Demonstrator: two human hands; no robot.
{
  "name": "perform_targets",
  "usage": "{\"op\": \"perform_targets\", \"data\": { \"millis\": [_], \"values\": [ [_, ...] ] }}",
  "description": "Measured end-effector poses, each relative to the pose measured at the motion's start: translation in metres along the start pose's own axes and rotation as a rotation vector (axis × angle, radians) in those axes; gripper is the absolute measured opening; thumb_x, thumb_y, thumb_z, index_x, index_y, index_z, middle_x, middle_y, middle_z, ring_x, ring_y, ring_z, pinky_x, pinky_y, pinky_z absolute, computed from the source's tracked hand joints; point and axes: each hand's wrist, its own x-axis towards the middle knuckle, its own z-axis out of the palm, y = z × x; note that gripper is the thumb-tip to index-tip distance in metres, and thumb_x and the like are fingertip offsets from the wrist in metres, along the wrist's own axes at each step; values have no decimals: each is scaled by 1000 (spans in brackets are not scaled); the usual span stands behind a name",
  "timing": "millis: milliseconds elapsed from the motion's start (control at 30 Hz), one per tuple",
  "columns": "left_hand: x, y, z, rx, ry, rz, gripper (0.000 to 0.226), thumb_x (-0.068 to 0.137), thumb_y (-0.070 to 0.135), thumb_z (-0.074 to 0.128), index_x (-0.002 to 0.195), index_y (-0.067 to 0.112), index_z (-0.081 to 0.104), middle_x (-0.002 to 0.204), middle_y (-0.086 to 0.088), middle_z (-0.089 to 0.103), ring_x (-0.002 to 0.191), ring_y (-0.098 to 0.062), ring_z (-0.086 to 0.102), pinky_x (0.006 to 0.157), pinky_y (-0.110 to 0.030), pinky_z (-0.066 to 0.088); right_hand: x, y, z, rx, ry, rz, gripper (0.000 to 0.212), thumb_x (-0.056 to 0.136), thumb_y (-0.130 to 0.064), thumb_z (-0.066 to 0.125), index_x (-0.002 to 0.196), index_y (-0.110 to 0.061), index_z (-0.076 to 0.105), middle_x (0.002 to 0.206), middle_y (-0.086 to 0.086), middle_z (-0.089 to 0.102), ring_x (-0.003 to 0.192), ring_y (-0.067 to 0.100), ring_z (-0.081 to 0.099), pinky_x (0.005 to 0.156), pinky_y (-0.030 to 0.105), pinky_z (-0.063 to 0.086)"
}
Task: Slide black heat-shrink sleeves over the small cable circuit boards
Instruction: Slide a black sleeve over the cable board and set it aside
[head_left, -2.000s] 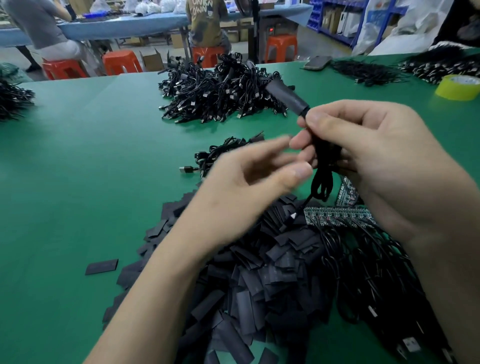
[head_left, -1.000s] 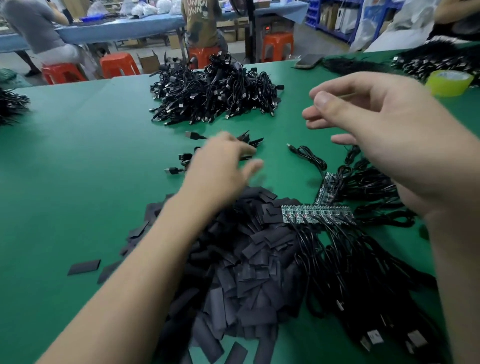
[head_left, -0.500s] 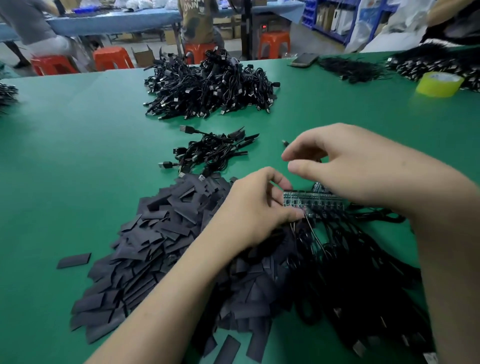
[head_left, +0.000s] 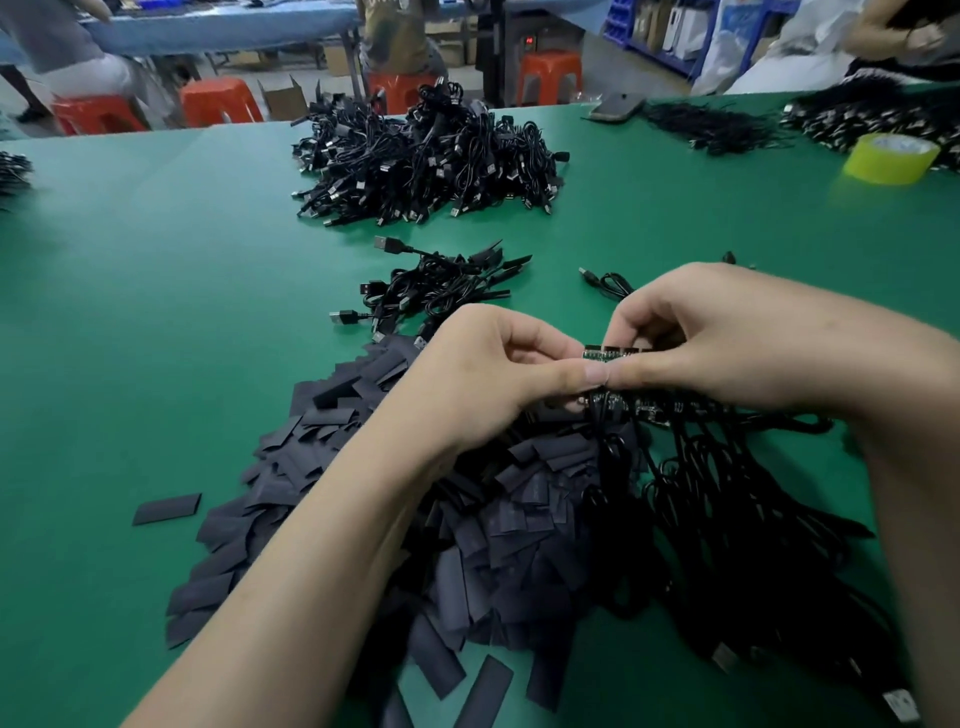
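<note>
While your left hand (head_left: 488, 379) and right hand (head_left: 727, 338) both pinch the circuit boards (head_left: 610, 353) between them, heat-shrink sleeves (head_left: 509, 525) lie heaped beneath your left wrist.

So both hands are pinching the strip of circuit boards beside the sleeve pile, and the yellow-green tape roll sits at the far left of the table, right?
Not quite. The head view shows the tape roll at the far right of the table, not the left. The rest holds: the left hand and right hand both pinch the strip of circuit boards, beside the sleeve pile.
</note>
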Motion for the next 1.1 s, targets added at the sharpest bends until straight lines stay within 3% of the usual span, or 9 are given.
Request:
{"op": "perform_targets", "data": {
  "millis": [333,567,667,733,833,900,1000,1067,1100],
  "values": [
    [2,-7,-5,-242,-157,3,13,71,18,78,83,12,79,75,-6,75,66,-10,69,68,-17,54,0,7,-2,197,-30,-158,9,79,-46,71,80,-37,73,68,-13,70,54,-3,54,53,11,38],
    [-2,-6,-1,-380,-199,-16,15,75,19,72,88,11,77,76,-1,74,65,-7,66,68,-19,57,-3,7,-5,480,-101,-232,17,76,-38,71,80,-22,77,76,1,75,65,3,60,62,12,44],
    [-6,0,-3,-362,-166,-22,10,76,22,72,82,15,76,71,3,72,62,-4,66,63,-16,56,-4,12,-5,397,-169,-159,17,77,-41,70,80,-26,76,75,-3,74,65,3,59,63,14,44],
    [-10,8,-9,-381,-131,0,8,75,24,72,76,17,77,70,6,71,61,-2,65,61,-16,55,-3,20,-7,237,-171,-62,15,79,-47,71,81,-33,75,74,-6,73,66,5,59,66,23,44],
    [-21,22,-16,-471,-79,85,10,73,27,74,77,20,80,72,7,72,62,-1,67,63,-16,57,-5,31,-11,-18,-125,125,13,83,-46,72,81,-34,76,72,-15,72,68,7,63,72,31,47],
    [-30,27,-15,-502,-20,154,13,72,27,76,82,19,80,73,6,73,63,-1,68,64,-17,57,-7,28,-9,-99,-18,170,23,85,-55,65,93,-36,76,88,-23,73,84,-3,65,82,29,50],
    [-41,25,-8,-493,150,227,22,72,28,78,89,14,75,75,4,73,66,-6,68,68,-19,56,-16,-1,2,289,156,21,51,88,-75,42,105,-40,74,105,-26,73,102,-10,65,95,28,45],
    [-48,20,-6,-531,276,272,18,74,24,79,88,13,74,75,1,72,67,-9,67,68,-21,57,-25,-29,16,589,90,-100,51,94,-71,37,107,-39,74,109,-21,75,107,-3,67,97,34,45],
    [-52,17,-6,-544,328,301,13,78,20,79,86,12,73,75,-1,73,68,-10,68,67,-22,57,-27,-41,25,616,73,-142,47,97,-66,39,106,-35,73,108,-18,75,107,1,68,98,35,44]
  ]
}}
